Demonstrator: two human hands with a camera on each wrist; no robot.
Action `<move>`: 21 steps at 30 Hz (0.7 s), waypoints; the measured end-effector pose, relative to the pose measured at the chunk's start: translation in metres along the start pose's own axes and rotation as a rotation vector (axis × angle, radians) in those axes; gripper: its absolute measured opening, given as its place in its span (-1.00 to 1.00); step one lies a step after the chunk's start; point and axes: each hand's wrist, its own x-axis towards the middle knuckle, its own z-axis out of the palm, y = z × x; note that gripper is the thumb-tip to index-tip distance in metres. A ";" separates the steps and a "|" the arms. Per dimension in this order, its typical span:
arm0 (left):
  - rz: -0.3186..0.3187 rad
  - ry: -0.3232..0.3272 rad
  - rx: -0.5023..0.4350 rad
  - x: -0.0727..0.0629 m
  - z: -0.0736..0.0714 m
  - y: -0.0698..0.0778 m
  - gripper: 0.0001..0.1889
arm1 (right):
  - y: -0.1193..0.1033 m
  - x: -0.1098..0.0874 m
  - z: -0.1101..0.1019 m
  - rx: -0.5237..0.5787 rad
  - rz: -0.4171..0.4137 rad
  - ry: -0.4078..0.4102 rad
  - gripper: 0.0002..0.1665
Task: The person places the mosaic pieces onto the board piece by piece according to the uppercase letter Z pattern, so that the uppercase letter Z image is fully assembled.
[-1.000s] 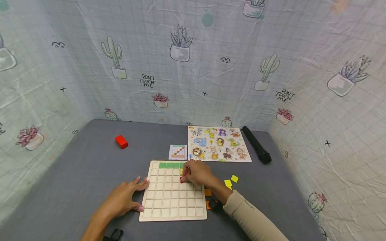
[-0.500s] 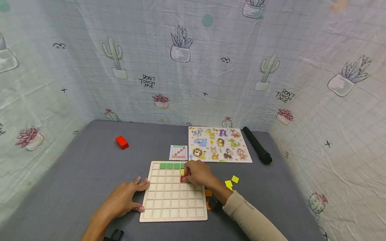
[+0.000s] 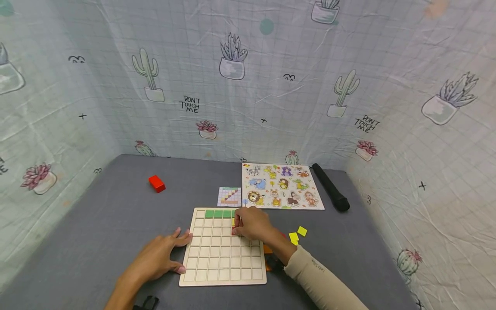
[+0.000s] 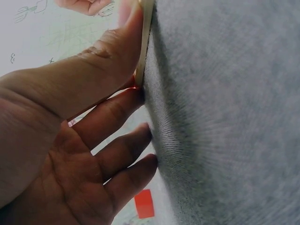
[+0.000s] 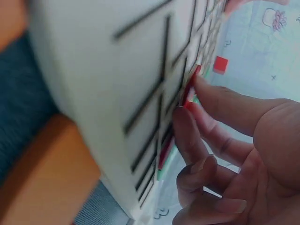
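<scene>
A pale wooden grid board (image 3: 211, 254) lies on the table, with a row of green tiles (image 3: 218, 214) in its far cells. Below that row a yellow tile (image 3: 233, 221) shows beside my right hand (image 3: 253, 224). My right thumb and fingers pinch a small red tile (image 5: 189, 88) at a grid cell; part of it is hidden by the fingers in the head view. Another red piece (image 5: 165, 154) shows lower down in the right wrist view. My left hand (image 3: 156, 256) rests at the board's left edge, thumb and index finger touching it, other fingers extended.
Orange tiles (image 3: 268, 249) lie by the board's right edge, partly under my right forearm. Yellow tiles (image 3: 293, 237) are farther right. Behind the board are a pattern card (image 3: 229, 196), an animal puzzle (image 3: 283, 185) and a black microphone (image 3: 330, 187). A red block (image 3: 156, 184) sits back left.
My right hand shifts very slightly at the red tile, and the forearm moves a little, uncovering a bit of red beside the yellow tiles. The left hand stays in place.
</scene>
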 end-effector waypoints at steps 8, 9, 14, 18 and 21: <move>0.001 0.002 0.000 0.000 0.000 0.000 0.02 | -0.003 0.002 0.002 -0.020 0.016 0.010 -0.63; 0.002 0.002 0.001 0.000 0.000 0.000 0.01 | -0.003 0.003 0.004 -0.027 0.020 0.016 -0.61; -0.002 0.000 0.007 0.000 -0.001 0.003 0.01 | -0.006 0.003 0.005 -0.052 0.019 0.032 -0.65; -0.005 -0.003 0.007 0.000 -0.001 0.004 0.00 | -0.006 0.002 0.004 -0.030 0.014 0.029 -0.65; -0.006 -0.006 0.004 0.000 -0.002 0.005 0.00 | -0.005 0.003 0.004 0.000 0.019 0.023 -0.62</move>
